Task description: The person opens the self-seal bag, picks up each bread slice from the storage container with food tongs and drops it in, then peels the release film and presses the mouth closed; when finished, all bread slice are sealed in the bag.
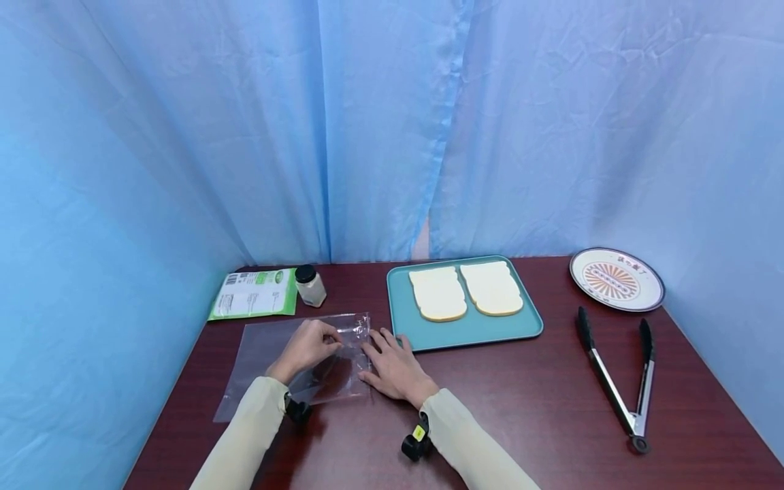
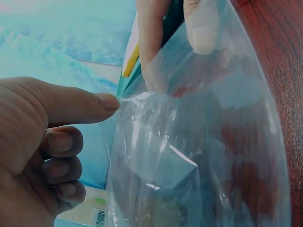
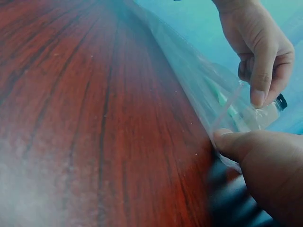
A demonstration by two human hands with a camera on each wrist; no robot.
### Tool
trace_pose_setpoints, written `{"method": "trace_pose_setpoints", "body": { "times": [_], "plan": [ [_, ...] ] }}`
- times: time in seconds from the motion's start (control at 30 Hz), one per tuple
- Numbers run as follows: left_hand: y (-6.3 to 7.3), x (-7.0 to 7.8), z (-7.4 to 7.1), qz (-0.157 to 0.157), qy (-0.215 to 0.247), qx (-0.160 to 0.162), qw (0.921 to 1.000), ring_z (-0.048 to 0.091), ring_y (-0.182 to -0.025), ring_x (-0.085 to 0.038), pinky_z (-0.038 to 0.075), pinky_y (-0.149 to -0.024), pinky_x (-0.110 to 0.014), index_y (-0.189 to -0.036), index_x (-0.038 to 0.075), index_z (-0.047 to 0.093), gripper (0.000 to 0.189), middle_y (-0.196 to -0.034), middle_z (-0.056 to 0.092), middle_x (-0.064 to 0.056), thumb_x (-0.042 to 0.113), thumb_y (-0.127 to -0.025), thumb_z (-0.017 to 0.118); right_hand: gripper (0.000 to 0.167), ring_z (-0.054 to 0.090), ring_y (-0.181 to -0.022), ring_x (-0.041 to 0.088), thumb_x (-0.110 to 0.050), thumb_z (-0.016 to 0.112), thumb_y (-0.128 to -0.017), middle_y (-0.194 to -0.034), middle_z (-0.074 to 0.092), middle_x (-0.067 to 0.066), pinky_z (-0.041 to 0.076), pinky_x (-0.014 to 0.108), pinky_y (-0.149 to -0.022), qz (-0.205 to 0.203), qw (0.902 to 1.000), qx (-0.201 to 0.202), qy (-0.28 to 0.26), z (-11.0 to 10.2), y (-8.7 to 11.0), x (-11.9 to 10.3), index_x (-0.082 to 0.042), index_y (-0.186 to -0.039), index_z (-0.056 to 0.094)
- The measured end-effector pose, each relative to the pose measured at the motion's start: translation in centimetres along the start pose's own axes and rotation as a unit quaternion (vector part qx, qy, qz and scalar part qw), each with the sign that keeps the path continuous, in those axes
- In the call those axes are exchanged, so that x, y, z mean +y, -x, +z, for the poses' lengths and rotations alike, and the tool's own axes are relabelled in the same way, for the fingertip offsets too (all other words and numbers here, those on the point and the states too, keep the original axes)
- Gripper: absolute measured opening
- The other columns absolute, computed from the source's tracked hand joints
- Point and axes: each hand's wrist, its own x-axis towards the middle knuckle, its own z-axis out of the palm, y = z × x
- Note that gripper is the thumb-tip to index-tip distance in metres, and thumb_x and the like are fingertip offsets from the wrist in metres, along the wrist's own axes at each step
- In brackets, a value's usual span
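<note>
A large clear plastic bag (image 1: 263,361) lies flat on the left of the table, its right end lifted and wrinkled. Thumb and forefinger of my left hand (image 1: 312,346) pinch the film near that end; in the left wrist view the thumb (image 2: 94,106) meets the film's edge, the other fingers curled below. My right hand (image 1: 395,367) rests with spread fingers on the bag's right edge. Its thumb (image 3: 236,144) presses the edge in the right wrist view, where its other fingers are hidden.
A teal tray (image 1: 453,338) with two bread slices (image 1: 437,292) stands at the back middle. Behind the bag are a green-white packet (image 1: 254,296) and a black-capped jar (image 1: 311,287). A patterned plate (image 1: 615,279) and spread tongs (image 1: 612,388) lie right. Blue curtains (image 1: 380,136) surround the table.
</note>
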Motion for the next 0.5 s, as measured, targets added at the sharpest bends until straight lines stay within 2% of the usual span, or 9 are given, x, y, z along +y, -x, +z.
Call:
{"method": "trace_pose_setpoints", "body": {
  "times": [0.3,0.5],
  "plan": [
    [-0.1,-0.1,0.3,0.0,0.005,-0.001,1.0,0.049,-0.055,-0.008,0.04,-0.056,-0.022,-0.08,0.009,0.079,0.005,-0.072,0.071,0.0,0.007,-0.084,0.077,0.06,0.032,-0.151,0.03,-0.055,0.048,-0.101,-0.161,0.038,0.007,0.03,0.057,-0.116,0.005,0.9994,0.01,-0.032,-0.6,0.2,0.2,-0.021,-0.15,0.046],
    [-0.2,-0.2,0.4,0.0,0.005,0.001,1.0,0.049,-0.054,-0.007,0.041,-0.055,-0.023,-0.08,0.01,0.079,0.005,-0.072,0.071,0.0,0.007,-0.084,0.077,0.06,0.03,-0.152,0.031,-0.054,0.05,-0.1,-0.161,0.037,0.008,0.03,0.059,-0.116,0.007,0.9976,0.034,-0.06,-1.5,0.6,0.6,-0.02,-0.149,0.047]
  ]
}}
